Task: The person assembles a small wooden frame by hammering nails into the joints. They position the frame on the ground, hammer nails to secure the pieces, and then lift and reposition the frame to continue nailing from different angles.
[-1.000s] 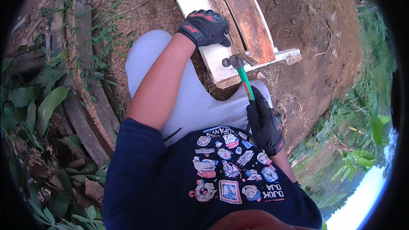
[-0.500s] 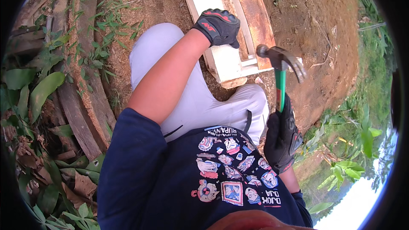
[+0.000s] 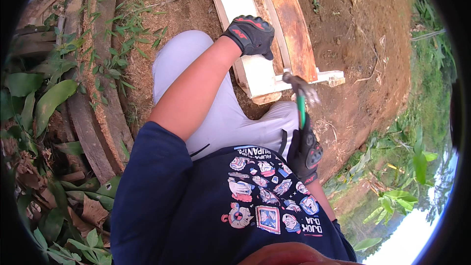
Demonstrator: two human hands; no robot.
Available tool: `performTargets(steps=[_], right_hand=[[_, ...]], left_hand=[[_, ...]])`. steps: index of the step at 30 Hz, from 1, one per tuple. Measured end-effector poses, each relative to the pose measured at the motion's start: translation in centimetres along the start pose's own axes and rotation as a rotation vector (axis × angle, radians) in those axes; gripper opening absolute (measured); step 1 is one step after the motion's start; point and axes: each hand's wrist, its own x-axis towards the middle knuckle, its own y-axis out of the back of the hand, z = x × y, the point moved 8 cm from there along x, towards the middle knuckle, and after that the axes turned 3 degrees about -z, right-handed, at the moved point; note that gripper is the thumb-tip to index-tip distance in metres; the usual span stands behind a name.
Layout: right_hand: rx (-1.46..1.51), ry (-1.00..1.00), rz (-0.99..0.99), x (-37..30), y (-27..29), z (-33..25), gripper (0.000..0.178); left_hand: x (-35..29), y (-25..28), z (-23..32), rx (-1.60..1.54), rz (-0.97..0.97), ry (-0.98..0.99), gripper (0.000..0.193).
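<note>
My left hand (image 3: pixel 251 37), in a black glove with red marks, is closed in a fist over the pale plank (image 3: pixel 259 74). Its fingertips are hidden, so what they grip cannot be made out. In my right hand (image 3: pixel 305 153), also gloved in black, is a claw hammer (image 3: pixel 300 110) with a green handle. The hammer's head is slightly blurred and appears close to the near end of the wooden piece. Beside the pale plank runs a reddish-brown board (image 3: pixel 294 29). A short pale crosspiece (image 3: pixel 326 76) lies across their near ends and sticks out to the right.
Brown soil and sawdust (image 3: pixel 162 0) surround the wood. Weathered planks (image 3: pixel 91 135) lie at the left among green plants (image 3: pixel 54 100). My legs (image 3: pixel 189 64) in light trousers are bent right up against the wood. Grass and leafy plants (image 3: pixel 400 198) grow at the right.
My right hand and the hammer have moved left, and the hammer's head has come down closer to the wood's near end. My left hand has stayed nearly in place.
</note>
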Motion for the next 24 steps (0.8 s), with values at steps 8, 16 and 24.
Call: performTargets(steps=[8,16,24], right_hand=[[0.229,-0.232,0.034,-0.4,5.4,-0.7,0.054],[0.021,-0.175,0.029,-1.1,0.2,-3.5,0.059],[0.235,-0.088,0.181,6.0,7.9,-2.2,0.046]], left_hand=[[-0.9,-0.3,-0.5,-0.044,0.098,0.02,0.055],[-5.3,5.6,-3.3,-0.393,0.512,0.005,0.049],[-21.6,15.3,-6.9,-0.743,0.62,0.243,0.032]])
